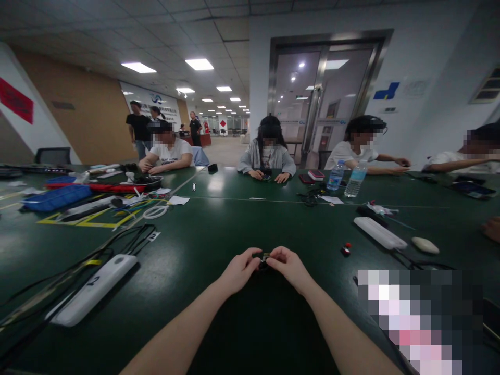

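Both hands meet just above the dark green table (219,229), at the middle of the view. Between them is a small dark object (264,259) with a yellowish top edge; its kind is too small to make out. The fingers of my left hand (241,271) are curled against its left side. From the other side, my right hand (291,266) pinches it between thumb and fingers. The fingertips hide much of it. A small red and black piece (346,250) lies apart, to the right of my right hand.
A white power strip (94,291) with cables lies left, a blue tray (58,199) beyond it. Right are another power strip (378,233), a pale mouse (425,245), water bottles (355,179) and a pixelated patch (417,317). Several people sit across the table.
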`<control>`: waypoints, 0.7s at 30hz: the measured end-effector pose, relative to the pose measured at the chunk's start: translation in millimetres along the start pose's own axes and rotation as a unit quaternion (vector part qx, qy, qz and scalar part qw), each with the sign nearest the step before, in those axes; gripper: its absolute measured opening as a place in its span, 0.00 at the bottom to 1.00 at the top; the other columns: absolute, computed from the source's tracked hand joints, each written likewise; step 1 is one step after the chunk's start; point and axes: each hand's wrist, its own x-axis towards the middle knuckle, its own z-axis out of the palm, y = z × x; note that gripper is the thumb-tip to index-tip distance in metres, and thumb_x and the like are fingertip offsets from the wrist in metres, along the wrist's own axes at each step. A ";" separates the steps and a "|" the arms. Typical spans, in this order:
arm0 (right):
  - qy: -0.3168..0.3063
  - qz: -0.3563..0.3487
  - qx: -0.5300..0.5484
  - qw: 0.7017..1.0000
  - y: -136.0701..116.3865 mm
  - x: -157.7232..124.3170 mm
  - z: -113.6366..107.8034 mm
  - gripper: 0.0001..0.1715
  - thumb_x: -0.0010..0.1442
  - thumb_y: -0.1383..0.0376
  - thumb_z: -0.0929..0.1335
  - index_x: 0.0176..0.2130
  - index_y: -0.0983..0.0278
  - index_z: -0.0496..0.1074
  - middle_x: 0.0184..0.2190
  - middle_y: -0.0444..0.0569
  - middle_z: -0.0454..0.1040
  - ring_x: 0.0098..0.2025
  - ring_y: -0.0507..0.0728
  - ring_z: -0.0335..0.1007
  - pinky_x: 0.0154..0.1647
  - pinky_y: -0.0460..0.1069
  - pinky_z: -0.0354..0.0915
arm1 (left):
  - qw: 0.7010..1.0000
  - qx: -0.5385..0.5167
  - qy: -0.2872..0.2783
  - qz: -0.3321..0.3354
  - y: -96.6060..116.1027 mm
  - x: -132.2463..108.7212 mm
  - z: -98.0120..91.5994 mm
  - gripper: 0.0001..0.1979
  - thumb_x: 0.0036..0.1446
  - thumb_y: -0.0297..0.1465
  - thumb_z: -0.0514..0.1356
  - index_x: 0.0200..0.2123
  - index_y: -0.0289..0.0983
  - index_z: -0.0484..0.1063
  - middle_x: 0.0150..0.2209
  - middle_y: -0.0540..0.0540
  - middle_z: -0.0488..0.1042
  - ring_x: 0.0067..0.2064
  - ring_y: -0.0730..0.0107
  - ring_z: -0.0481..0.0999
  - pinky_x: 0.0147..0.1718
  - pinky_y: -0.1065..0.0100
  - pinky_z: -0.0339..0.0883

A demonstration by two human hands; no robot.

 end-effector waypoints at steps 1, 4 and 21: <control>-0.007 -0.001 -0.005 1.000 -1.0 0.0 0.5 0.12 0.44 0.59 0.70 0.29 0.62 0.67 0.28 0.42 0.71 0.33 0.54 0.67 0.37 0.51 0.62 | 1.000 0.003 -0.004 0.004 -0.5 0.7 0.5 0.19 0.57 0.40 0.45 0.50 0.42 0.58 0.33 0.51 0.70 0.33 0.73 0.69 0.32 0.70 0.62; -0.023 -0.003 -0.021 1.000 -3.7 -0.4 1.1 0.11 0.45 0.59 0.70 0.29 0.61 0.68 0.27 0.42 0.71 0.33 0.55 0.67 0.38 0.52 0.62 | 1.000 0.017 -0.005 0.017 -2.1 1.8 1.7 0.18 0.55 0.40 0.48 0.48 0.42 0.63 0.36 0.50 0.71 0.35 0.71 0.69 0.33 0.69 0.62; 0.051 0.042 0.063 0.996 6.7 3.4 -19.0 0.15 0.49 0.55 0.66 0.35 0.61 0.71 0.36 0.49 0.72 0.38 0.57 0.67 0.38 0.54 0.63 | 0.996 0.082 -0.004 0.027 -21.3 -17.2 -37.7 0.13 0.57 0.38 0.46 0.40 0.40 0.65 0.28 0.54 0.74 0.31 0.76 0.72 0.42 0.69 0.59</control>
